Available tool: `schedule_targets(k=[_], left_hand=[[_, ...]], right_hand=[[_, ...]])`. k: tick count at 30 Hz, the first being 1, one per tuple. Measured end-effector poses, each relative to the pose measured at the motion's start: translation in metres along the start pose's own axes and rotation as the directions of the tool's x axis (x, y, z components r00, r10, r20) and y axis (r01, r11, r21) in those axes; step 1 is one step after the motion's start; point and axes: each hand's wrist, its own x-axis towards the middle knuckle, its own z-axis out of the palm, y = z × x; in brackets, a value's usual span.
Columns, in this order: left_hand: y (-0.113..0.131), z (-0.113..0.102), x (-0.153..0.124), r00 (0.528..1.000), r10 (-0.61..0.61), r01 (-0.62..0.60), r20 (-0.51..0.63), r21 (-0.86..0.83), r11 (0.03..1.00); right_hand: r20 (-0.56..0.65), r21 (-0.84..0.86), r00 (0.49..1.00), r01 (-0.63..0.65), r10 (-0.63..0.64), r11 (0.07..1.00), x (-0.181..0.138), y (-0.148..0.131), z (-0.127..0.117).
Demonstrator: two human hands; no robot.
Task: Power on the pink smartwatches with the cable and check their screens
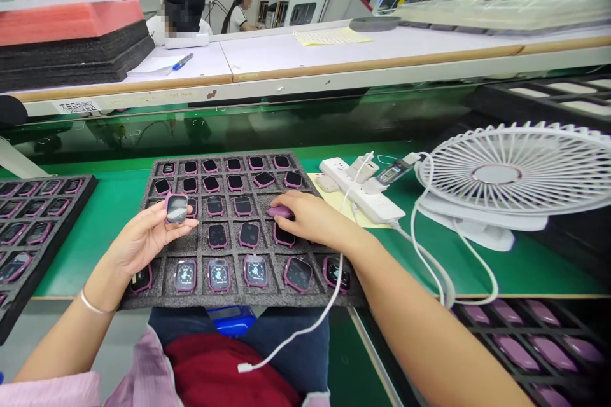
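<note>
My left hand [143,235] holds a purple-framed smartwatch body [176,208] between thumb and fingers, screen facing me, raised over the left of a dark foam tray [200,300]. With its fingers closed on a second, purple watch body [279,211], my right hand [310,216] is at a cell in the tray's right half; the fingers partly cover this watch. Rows of similar strapless watches fill most cells. In the nearest row, several screens are lit with a dial, among them one watch [185,275]. My right hand and forearm hide some cells.
A white charging cable [305,331] hangs across the tray's right edge. Right of the tray are a white power strip [365,194] with adapters and a white fan [515,172]. More watch trays sit at left [86,187] and lower right. A raised shelf [267,57] runs behind; two people sit beyond.
</note>
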Motion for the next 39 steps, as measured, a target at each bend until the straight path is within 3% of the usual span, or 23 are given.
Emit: schedule_targets(k=[4, 7, 9, 13, 16, 21, 24, 28, 35, 39], left_hand=[[-0.001, -0.001, 0.004, 0.998, -0.043, 0.046, -0.044, 0.059, 0.997], [-0.003, 0.0, 0.005, 0.995, -0.045, 0.057, -0.09, 0.127, 0.99], [-0.005, 0.002, 0.006, 0.994, -0.01, 0.033, -0.112, 0.199, 0.979], [-0.005, 0.006, 0.009, 0.981, 0.117, -0.032, -0.157, 0.46, 0.887], [-0.001, 0.009, 0.015, 0.965, 0.227, -0.087, -0.129, 0.659, 0.747], [0.01, 0.02, 0.03, 0.901, 0.434, -0.211, -0.014, 0.86, 0.466], [0.012, 0.029, 0.037, 0.892, 0.451, -0.245, 0.045, 0.885, 0.396], [0.005, 0.036, 0.042, 0.9, 0.427, -0.266, 0.084, 0.883, 0.386], [-0.013, 0.03, 0.046, 0.835, 0.538, -0.278, 0.117, 0.933, 0.228], [-0.015, 0.028, 0.045, 0.837, 0.534, -0.254, 0.117, 0.948, 0.19]], right_hand=[[0.006, 0.047, 1.0, 0.005, -0.006, 0.999, -0.002, 0.01, 0.001], [-0.065, 0.304, 0.998, 0.007, 0.013, 0.953, -0.003, 0.017, 0.003], [-0.08, 0.572, 0.995, -0.009, 0.066, 0.82, -0.003, 0.018, 0.006], [0.036, 0.918, 0.986, -0.097, 0.164, 0.384, -0.003, 0.011, 0.007], [0.079, 0.986, 0.979, -0.105, 0.186, 0.131, -0.001, 0.0, 0.002], [0.04, 0.996, 0.992, -0.031, 0.117, -0.083, 0.008, -0.01, -0.008], [0.048, 0.987, 0.998, -0.04, 0.048, -0.156, 0.011, -0.013, -0.008], [0.065, 0.974, 0.997, -0.054, 0.04, -0.218, 0.012, -0.014, 0.0], [0.084, 0.96, 0.996, -0.081, -0.002, -0.268, 0.011, -0.011, 0.014], [0.099, 0.961, 0.994, -0.107, -0.043, -0.256, 0.009, -0.011, 0.016]])
